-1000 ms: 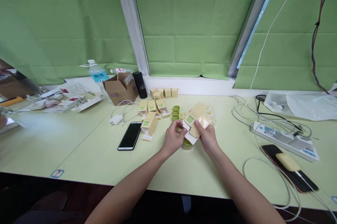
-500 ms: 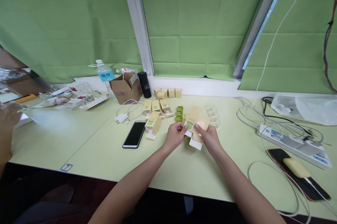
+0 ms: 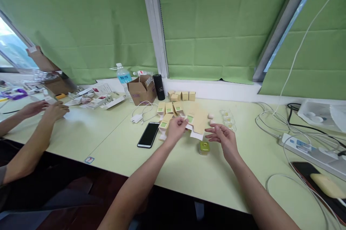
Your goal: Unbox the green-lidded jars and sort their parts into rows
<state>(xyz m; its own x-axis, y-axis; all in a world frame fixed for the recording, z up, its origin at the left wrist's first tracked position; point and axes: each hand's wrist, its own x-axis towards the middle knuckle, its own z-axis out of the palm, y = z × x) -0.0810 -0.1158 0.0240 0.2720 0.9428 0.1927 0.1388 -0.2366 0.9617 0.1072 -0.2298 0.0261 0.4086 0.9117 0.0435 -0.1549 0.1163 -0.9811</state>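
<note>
A carton [image 3: 199,117], one piece with white flaps along its lower edge, is above the middle of the surface [image 3: 173,167]. The left hand [image 3: 177,129] pinches its near-left corner between thumb and finger. The right hand [image 3: 223,139] is unclenched, its fingers spread beside the carton's near-right edge; whether they touch it I cannot tell.

Taking the carton as the clock's centre: one green-capped jar [image 3: 204,147] stands between 5 and 6 o'clock. Four window boxes [image 3: 165,124] with trailing flaps lie between 9 and 10, and at 11 there are at least five cubes [image 3: 192,96], partly overlapping. One clear tray [image 3: 228,120] is at 3, its cups too glassy to count.

Two phones: one [image 3: 148,135] between 8 and 9, the other [image 3: 304,172] at 4, under one yellow case [image 3: 327,186]. One power strip [image 3: 313,155] sits between 3 and 4. Around 10 are one black tumbler [image 3: 159,87], one brown box [image 3: 141,92] and one upright bottle [image 3: 124,78]. Far off at 9, a co-worker's two hands [image 3: 54,111] are at work above the surface.
</note>
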